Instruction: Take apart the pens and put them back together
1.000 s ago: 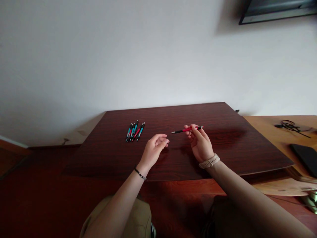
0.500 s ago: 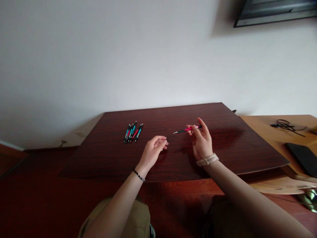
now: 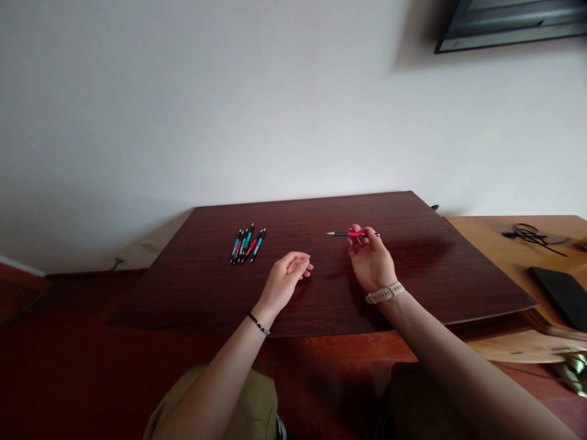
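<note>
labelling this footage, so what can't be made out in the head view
Head view:
Held pen: part of its barrel, covered by the right hand.
Other pens: any lettering, too small to read.
Left hand: palm, turned from the camera.
Wall screen: upper part, cut off by top edge.
Black flat object: right end, cut off by right edge.

Pens [image 3: 246, 240] on table [image 3: 302, 226], cable [image 3: 527, 232] farther right

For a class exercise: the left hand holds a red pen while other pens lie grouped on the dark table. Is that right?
Not quite: the head view shows the right hand holding the red pen. The other pens do lie grouped on the dark table.
</note>
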{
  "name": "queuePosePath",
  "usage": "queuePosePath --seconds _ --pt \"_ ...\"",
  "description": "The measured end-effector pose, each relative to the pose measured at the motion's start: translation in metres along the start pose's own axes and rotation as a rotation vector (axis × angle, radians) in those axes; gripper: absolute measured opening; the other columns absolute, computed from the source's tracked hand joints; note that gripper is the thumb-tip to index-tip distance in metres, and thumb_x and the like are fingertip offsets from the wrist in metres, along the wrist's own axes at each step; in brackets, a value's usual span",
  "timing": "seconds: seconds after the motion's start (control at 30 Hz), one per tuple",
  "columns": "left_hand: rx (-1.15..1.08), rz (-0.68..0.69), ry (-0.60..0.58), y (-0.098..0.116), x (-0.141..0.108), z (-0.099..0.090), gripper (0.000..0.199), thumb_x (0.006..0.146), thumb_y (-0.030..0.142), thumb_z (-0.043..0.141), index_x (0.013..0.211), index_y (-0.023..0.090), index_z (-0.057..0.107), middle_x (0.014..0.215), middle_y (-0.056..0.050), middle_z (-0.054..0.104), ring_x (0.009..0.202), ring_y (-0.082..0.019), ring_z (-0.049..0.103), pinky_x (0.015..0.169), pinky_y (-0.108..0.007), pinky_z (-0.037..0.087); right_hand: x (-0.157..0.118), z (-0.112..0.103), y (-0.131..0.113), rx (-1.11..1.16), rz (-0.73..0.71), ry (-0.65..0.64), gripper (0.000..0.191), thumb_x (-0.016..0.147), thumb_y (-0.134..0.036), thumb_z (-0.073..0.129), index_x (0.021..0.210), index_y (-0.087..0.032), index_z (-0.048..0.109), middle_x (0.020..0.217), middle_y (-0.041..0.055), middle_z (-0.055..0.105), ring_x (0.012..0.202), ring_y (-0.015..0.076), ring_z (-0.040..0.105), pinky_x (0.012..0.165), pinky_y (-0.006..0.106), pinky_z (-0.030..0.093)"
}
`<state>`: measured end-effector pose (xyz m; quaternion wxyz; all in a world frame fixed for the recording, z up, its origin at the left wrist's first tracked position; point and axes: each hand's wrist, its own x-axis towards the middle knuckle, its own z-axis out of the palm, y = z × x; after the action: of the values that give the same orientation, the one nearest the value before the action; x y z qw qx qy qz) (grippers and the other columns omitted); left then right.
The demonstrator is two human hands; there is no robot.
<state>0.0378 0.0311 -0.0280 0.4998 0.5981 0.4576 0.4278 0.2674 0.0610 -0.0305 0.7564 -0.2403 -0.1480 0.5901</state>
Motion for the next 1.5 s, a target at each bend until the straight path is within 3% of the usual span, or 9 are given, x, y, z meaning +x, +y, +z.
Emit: queuePosePath --seconds 0.1,0.2,0.3,0.6,0.8,1.0,1.3,1.5 --pt "0.009 -0.004 0.000 0.000 0.000 0.000 0.032 0.102 0.047 0.064 0.115 0.018 0.071 0.105 -0.010 0.079 0.088 -0.020 0.075 0.079 -0.031 0.056 0.003 0.004 -0.009 0.157 0.077 -0.052 0.012 0.093 -0.018 0.068 0.086 -0.025 0.061 0.084 -0.0015 0.070 0.094 0.0163 0.075 0.090 0.034 0.061" --pt "0.014 -0.005 -0.008 0.000 -0.001 0.000 0.033 0.103 0.047 0.063 0.116 0.018 0.071 0.105 -0.010 0.079 0.089 -0.020 0.075 0.079 -0.031 0.055 0.005 0.007 -0.023 0.285 0.089 -0.172 0.015 0.096 -0.028 0.060 0.083 -0.025 0.053 0.070 -0.0031 0.056 0.064 0.0127 0.062 0.068 0.031 0.058" --pt "0.016 -0.008 -0.009 0.001 -0.001 0.000 0.033 0.103 0.048 0.063 0.115 0.018 0.072 0.105 -0.010 0.079 0.089 -0.020 0.075 0.079 -0.031 0.055 0.009 0.010 -0.033 0.346 0.066 -0.231 0.022 0.097 -0.032 0.058 0.080 -0.025 0.045 0.066 -0.0046 0.047 0.056 0.0114 0.053 0.060 0.029 0.052" --pt "0.016 -0.011 0.001 0.003 0.000 0.001 0.034 0.103 0.049 0.063 0.114 0.018 0.072 0.104 -0.010 0.079 0.089 -0.020 0.075 0.078 -0.031 0.055 0.009 0.014 -0.031 0.356 0.016 -0.258 0.017 0.089 -0.018 0.057 0.085 -0.025 0.043 0.066 -0.0057 0.042 0.053 0.0119 0.046 0.059 0.030 0.048" --pt "0.017 -0.011 0.003 0.000 0.000 0.000 0.034 0.103 0.049 0.062 0.113 0.019 0.073 0.102 -0.010 0.079 0.089 -0.020 0.074 0.078 -0.031 0.055 0.011 0.013 -0.032 0.310 0.004 -0.239 0.024 0.090 -0.032 0.058 0.082 -0.026 0.037 0.066 -0.0060 0.039 0.053 0.0131 0.045 0.060 0.033 0.048" --pt "0.015 -0.010 0.006 -0.001 0.000 0.001 0.034 0.103 0.049 0.062 0.113 0.019 0.073 0.103 -0.010 0.079 0.088 -0.020 0.074 0.078 -0.032 0.055 0.012 0.010 -0.029 0.307 -0.030 -0.268 0.028 0.084 -0.023 0.060 0.080 -0.025 0.033 0.067 -0.0059 0.036 0.055 0.0124 0.044 0.060 0.031 0.048" --pt "0.018 -0.007 -0.001 0.000 0.000 0.000 0.033 0.104 0.049 0.061 0.114 0.019 0.073 0.103 -0.009 0.079 0.089 -0.020 0.074 0.079 -0.032 0.055 0.009 0.013 -0.032 0.411 0.045 -0.224 0.030 0.082 -0.024 0.058 0.082 -0.026 0.028 0.069 -0.0055 0.040 0.058 0.0130 0.050 0.063 0.031 0.053" --pt "0.026 -0.007 -0.005 0.002 -0.001 0.001 0.033 0.104 0.048 0.061 0.113 0.019 0.073 0.103 -0.009 0.079 0.089 -0.020 0.074 0.080 -0.032 0.056 0.006 0.014 -0.031 0.326 0.015 -0.258 0.030 0.082 -0.025 0.062 0.081 -0.026 0.032 0.071 -0.0044 0.043 0.064 0.0132 0.053 0.068 0.031 0.056"
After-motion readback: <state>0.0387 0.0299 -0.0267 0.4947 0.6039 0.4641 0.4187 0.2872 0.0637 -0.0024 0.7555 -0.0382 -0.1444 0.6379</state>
